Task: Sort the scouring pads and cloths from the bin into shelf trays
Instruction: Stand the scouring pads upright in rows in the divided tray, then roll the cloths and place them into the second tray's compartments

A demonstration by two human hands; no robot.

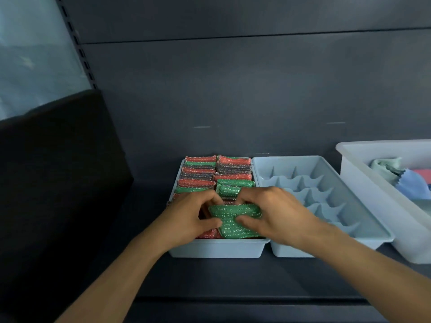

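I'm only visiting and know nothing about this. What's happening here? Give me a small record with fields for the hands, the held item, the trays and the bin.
held item: green scouring pad, over the near end of the pad tray
left: left hand pinches the pad's left side
right: right hand pinches its right side
pad tray: pad tray, packed with red, green and grey pads
next tray: divided tray, right of the pad tray
bin: bin, far right, holding cloths
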